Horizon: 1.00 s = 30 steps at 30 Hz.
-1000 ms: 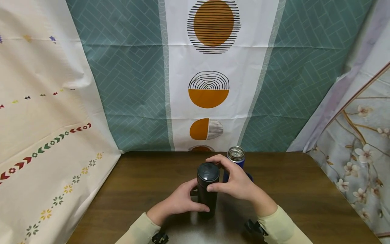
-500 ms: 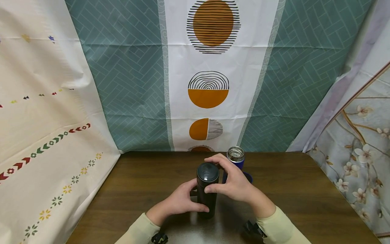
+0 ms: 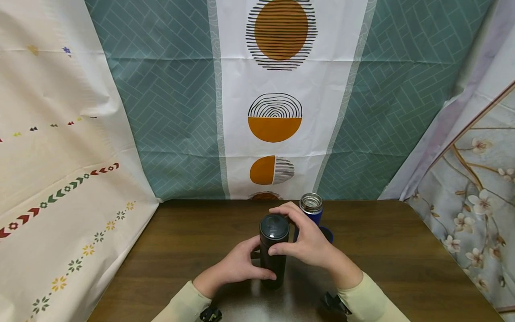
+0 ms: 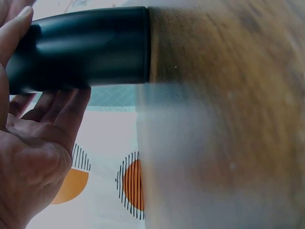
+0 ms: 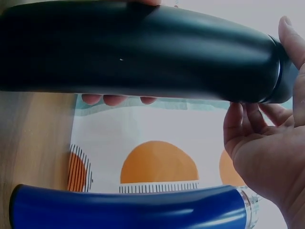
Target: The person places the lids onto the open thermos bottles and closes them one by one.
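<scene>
A black thermos flask point(image 3: 272, 264) stands upright on the table, its lid point(image 3: 275, 226) on top. My left hand point(image 3: 235, 264) grips its body from the left, thumb in front and fingers behind. Up at the lid, my right hand point(image 3: 309, 239) pinches from the right, with its thumb at the front and fingers at the back. In the right wrist view, the thumb and fingers of that hand lie around the lid end. A blue thermos flask point(image 5: 128, 207) with a bare steel mouth point(image 3: 311, 203) stands behind my right hand, partly hidden.
A round blue lid point(image 3: 328, 233) lies beside the blue flask, mostly covered by my right hand. The brown wooden table point(image 3: 193, 232) reaches back to a hanging patterned cloth point(image 3: 181, 147). More cloth hangs at both sides.
My right hand has shifted slightly left, its thumb creeping round the front of the lid. More of the blue lid shows behind it. The left hand and black flask stay in place.
</scene>
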Each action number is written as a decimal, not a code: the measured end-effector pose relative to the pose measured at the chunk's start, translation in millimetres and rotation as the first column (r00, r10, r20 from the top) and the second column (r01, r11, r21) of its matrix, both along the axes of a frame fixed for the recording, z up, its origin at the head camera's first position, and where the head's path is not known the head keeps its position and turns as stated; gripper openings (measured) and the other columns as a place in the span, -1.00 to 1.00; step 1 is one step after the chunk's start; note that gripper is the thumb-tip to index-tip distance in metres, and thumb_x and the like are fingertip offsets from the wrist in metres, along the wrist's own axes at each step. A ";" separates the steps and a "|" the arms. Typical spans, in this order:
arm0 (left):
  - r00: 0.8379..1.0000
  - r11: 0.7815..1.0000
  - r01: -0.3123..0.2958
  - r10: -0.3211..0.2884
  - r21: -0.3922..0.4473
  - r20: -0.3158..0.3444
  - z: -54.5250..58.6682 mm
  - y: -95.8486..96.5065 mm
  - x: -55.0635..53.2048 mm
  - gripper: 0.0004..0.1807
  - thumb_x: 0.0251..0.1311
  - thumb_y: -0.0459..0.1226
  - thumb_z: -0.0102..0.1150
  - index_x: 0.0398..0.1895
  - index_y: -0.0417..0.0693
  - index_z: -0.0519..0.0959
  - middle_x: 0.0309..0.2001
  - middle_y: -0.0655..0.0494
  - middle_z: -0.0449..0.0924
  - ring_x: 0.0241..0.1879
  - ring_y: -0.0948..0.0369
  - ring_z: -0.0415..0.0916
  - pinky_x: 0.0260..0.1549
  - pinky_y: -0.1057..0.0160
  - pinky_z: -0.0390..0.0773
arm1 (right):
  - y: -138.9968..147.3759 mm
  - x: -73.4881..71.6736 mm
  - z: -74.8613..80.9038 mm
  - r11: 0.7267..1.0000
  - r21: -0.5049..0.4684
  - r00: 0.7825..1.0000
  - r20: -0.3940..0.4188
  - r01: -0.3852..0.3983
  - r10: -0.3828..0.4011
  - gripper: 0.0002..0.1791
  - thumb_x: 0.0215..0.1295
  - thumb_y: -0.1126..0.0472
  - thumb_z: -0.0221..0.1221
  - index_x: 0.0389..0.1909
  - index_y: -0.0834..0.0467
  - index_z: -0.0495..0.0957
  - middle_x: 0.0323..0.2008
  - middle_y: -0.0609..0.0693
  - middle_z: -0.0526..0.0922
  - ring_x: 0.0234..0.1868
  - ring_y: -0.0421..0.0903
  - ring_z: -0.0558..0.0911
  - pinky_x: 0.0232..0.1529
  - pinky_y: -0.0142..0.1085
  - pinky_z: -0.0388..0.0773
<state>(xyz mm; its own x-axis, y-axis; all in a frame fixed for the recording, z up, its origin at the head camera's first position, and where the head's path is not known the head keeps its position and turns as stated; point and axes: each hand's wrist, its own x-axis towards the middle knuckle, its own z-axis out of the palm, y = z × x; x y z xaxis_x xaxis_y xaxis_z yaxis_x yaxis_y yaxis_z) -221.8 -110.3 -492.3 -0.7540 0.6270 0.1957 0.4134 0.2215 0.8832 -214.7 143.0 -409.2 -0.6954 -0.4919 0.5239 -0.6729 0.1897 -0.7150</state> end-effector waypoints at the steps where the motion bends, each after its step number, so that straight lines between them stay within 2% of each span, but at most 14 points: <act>1: 1.000 1.000 0.000 0.000 0.001 0.002 0.1 0.0 -0.1 -0.13 0.13 -0.10 0.77 0.51 0.40 0.52 0.29 0.37 0.69 0.28 0.21 0.64 0.32 0.09 0.61 | 0.7 -0.1 0.4 1.000 0.004 1.000 0.002 -0.005 0.005 -0.09 0.14 0.17 0.72 0.51 -0.09 0.53 0.29 -0.08 0.56 0.22 -0.04 0.61 0.27 -0.21 0.59; 8: 1.000 1.000 -0.007 0.007 -0.008 0.003 0.3 -0.5 0.0 -0.15 0.13 -0.08 0.77 0.49 0.43 0.53 0.29 0.38 0.69 0.30 0.21 0.63 0.32 0.07 0.61 | 7.3 -1.3 2.3 0.995 0.018 0.994 0.055 -0.094 0.093 -0.09 0.32 0.20 0.59 0.64 -0.11 0.41 0.45 -0.08 0.54 0.37 -0.01 0.60 0.50 -0.09 0.46; 12: 1.000 1.000 -0.007 0.008 -0.013 0.005 0.5 -0.3 -0.1 -0.13 0.15 -0.07 0.76 0.51 0.44 0.51 0.29 0.38 0.68 0.31 0.20 0.62 0.33 0.07 0.61 | 10.0 -2.0 2.2 0.992 0.010 0.990 0.067 -0.126 0.125 -0.16 0.39 0.24 0.52 0.64 -0.09 0.43 0.47 -0.05 0.55 0.40 0.02 0.59 0.50 0.00 0.45; 17: 1.000 1.000 -0.003 0.003 -0.010 0.005 -0.2 -0.2 -0.5 -0.12 0.14 -0.09 0.76 0.52 0.43 0.51 0.29 0.37 0.69 0.30 0.20 0.62 0.33 0.08 0.61 | 10.5 -3.1 1.8 0.992 0.008 0.990 0.063 -0.123 0.122 -0.22 0.40 0.24 0.51 0.60 -0.07 0.48 0.43 -0.04 0.58 0.36 0.02 0.60 0.46 0.03 0.48; 30: 1.000 1.000 0.003 -0.003 -0.006 -0.004 -1.6 -1.2 -1.6 -0.13 0.16 -0.10 0.75 0.53 0.39 0.51 0.28 0.35 0.69 0.30 0.20 0.63 0.30 0.09 0.63 | 7.5 -2.9 3.0 0.997 -0.025 0.995 0.071 -0.070 0.072 -0.28 0.31 0.26 0.59 0.46 -0.04 0.58 0.29 -0.06 0.69 0.23 0.01 0.68 0.33 -0.12 0.57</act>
<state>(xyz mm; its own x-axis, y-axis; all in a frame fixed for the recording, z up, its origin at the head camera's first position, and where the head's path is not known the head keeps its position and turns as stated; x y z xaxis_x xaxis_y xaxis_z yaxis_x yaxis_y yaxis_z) -223.4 -111.5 -493.9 -0.7514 0.6303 0.1950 0.4179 0.2259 0.8800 -217.6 150.5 -406.2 -0.6954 -0.5301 0.4852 -0.6306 0.1263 -0.7658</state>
